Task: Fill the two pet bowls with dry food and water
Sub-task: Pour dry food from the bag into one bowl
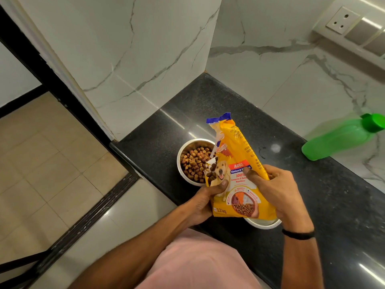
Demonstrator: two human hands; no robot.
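A yellow dog food bag (pixel 235 163) is held over the black counter (pixel 208 105). My left hand (pixel 205 200) grips its lower left corner near the torn opening, where kibble shows. My right hand (pixel 277 190) grips the bag's right side with the thumb across the front. Just beyond the opening stands a steel bowl (pixel 188 147) holding brown kibble. A second steel bowl (pixel 264 224) sits mostly hidden under the bag; only its near rim shows and its contents are not visible. A green water bottle (pixel 337 140) lies on its side at the counter's right.
Marble-patterned walls close the counter at the back and right. A wall socket and switch panel (pixel 354 26) are mounted at the upper right. The counter's left edge drops to a tiled floor (pixel 52 163) with a black door frame.
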